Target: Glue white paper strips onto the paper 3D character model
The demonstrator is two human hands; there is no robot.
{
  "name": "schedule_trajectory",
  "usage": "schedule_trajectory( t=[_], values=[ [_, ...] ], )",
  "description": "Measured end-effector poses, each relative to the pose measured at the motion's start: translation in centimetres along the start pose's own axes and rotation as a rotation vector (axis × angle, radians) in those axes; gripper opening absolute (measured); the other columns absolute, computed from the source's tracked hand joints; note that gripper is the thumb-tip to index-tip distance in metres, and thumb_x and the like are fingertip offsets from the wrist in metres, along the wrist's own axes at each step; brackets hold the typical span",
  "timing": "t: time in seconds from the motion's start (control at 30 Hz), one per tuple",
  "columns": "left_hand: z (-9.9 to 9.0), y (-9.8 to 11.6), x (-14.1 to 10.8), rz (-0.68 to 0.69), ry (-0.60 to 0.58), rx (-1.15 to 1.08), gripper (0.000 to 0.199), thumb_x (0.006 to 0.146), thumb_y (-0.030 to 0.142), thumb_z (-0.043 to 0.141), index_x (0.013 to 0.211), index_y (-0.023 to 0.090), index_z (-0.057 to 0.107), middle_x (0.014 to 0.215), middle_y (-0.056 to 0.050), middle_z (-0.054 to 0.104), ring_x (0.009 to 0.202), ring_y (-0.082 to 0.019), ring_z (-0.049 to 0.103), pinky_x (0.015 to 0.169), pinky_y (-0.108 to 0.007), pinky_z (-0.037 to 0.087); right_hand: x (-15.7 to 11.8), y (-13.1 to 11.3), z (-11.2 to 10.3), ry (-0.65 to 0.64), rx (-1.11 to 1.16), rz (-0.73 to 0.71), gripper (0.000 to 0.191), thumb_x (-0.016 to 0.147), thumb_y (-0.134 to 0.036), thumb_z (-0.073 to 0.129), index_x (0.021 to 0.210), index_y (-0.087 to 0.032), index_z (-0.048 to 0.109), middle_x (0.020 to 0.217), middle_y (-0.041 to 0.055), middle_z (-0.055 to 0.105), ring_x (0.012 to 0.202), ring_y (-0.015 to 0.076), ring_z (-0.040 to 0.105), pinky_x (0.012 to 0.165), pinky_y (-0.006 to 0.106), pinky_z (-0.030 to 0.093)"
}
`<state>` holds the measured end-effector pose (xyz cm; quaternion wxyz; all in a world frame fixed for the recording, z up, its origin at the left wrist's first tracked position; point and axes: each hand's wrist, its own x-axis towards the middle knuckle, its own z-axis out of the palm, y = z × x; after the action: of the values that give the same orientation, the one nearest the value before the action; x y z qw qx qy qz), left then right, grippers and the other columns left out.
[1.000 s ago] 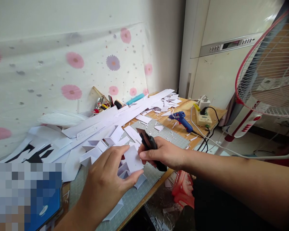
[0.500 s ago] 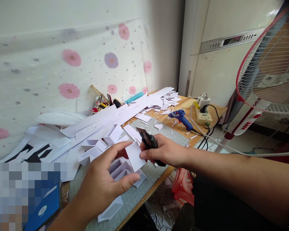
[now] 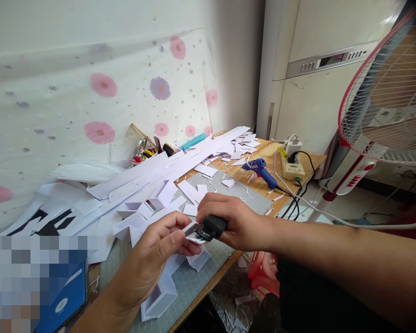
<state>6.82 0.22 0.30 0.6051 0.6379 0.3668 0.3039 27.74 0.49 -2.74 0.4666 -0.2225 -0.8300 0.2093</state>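
My left hand (image 3: 151,254) is closed on a small white board piece (image 3: 192,227), pinched between thumb and fingers. My right hand (image 3: 241,223) wraps around a black utility knife (image 3: 215,225), whose front end meets the piece's right side. How far the blade is out cannot be made out. Beneath both hands, folded white board shapes (image 3: 161,296) stand on the grey cutting mat (image 3: 225,249). More angled white shapes (image 3: 135,219) sit to the left of my left hand.
Long white strips (image 3: 180,169) and scraps (image 3: 241,148) cover the table's back. A blue glue gun (image 3: 261,172) lies at the right, near a power strip (image 3: 293,167). A standing fan (image 3: 384,101) is farther right. A blue-screened device (image 3: 64,296) lies front left, partly blurred out.
My left hand has closed on the white piece, which was in my right hand with the knife. My right hand has turned, bringing the knife against the piece.
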Motion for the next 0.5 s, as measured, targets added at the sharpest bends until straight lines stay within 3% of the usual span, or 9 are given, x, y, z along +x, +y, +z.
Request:
schedule_trajectory(
  t=[0.1, 0.13, 0.2, 0.27, 0.33, 0.5],
  values=[
    [0.0, -0.6, -0.2, 0.096, 0.065, 0.0, 0.041, 0.077, 0.056, 0.072, 0.096, 0.021, 0.068, 0.092, -0.007, 0.068, 0.085, -0.022, 0.068, 0.077, -0.033, 0.058, 0.1, 0.0, 0.0, 0.112, 0.008, 0.02, 0.005, 0.083, -0.013, 0.059, 0.088, -0.016, 0.059, 0.086, 0.0072, 0.063, 0.079, 0.0152, 0.059, 0.073, 0.027, 0.048],
    [0.0, -0.8, -0.4, 0.146, 0.095, 0.005, 0.038, 0.078, 0.053, 0.072, 0.099, 0.022, 0.066, 0.097, -0.007, 0.068, 0.09, -0.023, 0.068, 0.08, -0.034, 0.058, 0.1, 0.0, 0.0, 0.16, 0.003, 0.077, 0.001, 0.086, -0.017, 0.059, 0.086, -0.016, 0.059, 0.082, 0.0056, 0.062, 0.076, 0.0144, 0.058, 0.071, 0.026, 0.047],
    [0.1, -1.3, -0.8, 0.254, 0.14, 0.025, 0.034, 0.079, 0.047, 0.074, 0.102, 0.025, 0.062, 0.107, -0.007, 0.067, 0.099, -0.023, 0.067, 0.084, -0.033, 0.058, 0.1, 0.1, -0.1, 0.218, -0.039, 0.199, 0.011, 0.088, -0.023, 0.059, 0.08, -0.017, 0.057, 0.073, 0.0019, 0.059, 0.067, 0.0126, 0.053, 0.063, 0.024, 0.044],
    [0.3, -1.7, -1.1, 0.35, 0.159, 0.049, 0.029, 0.08, 0.04, 0.074, 0.1, 0.027, 0.058, 0.117, -0.005, 0.065, 0.104, -0.021, 0.067, 0.084, -0.029, 0.058, 0.0, 0.1, -0.1, 0.188, -0.101, 0.239, 0.012, 0.086, -0.022, 0.058, 0.076, -0.018, 0.055, 0.069, 0.0003, 0.057, 0.063, 0.0121, 0.05, 0.059, 0.023, 0.041],
    [0.5, -1.8, -1.3, 0.436, 0.165, 0.077, 0.026, 0.082, 0.034, 0.074, 0.098, 0.027, 0.055, 0.123, -0.003, 0.064, 0.108, -0.019, 0.067, 0.087, -0.027, 0.057, -0.3, 0.2, -0.2, 0.122, -0.161, 0.185, 0.006, 0.082, -0.017, 0.058, 0.077, -0.018, 0.054, 0.072, 0.0014, 0.058, 0.066, 0.0132, 0.052, 0.062, 0.024, 0.041],
    [0.7, -1.7, -1.4, 0.534, 0.195, 0.159, 0.026, 0.083, 0.032, 0.073, 0.096, 0.026, 0.051, 0.122, -0.005, 0.066, 0.106, -0.019, 0.069, 0.088, -0.028, 0.057, -0.7, 0.0, -0.1, 0.026, -0.303, 0.118, 0.009, 0.075, -0.013, 0.054, 0.082, -0.018, 0.054, 0.075, 0.004, 0.06, 0.07, 0.0162, 0.053, 0.064, 0.026, 0.041]
  ],
)
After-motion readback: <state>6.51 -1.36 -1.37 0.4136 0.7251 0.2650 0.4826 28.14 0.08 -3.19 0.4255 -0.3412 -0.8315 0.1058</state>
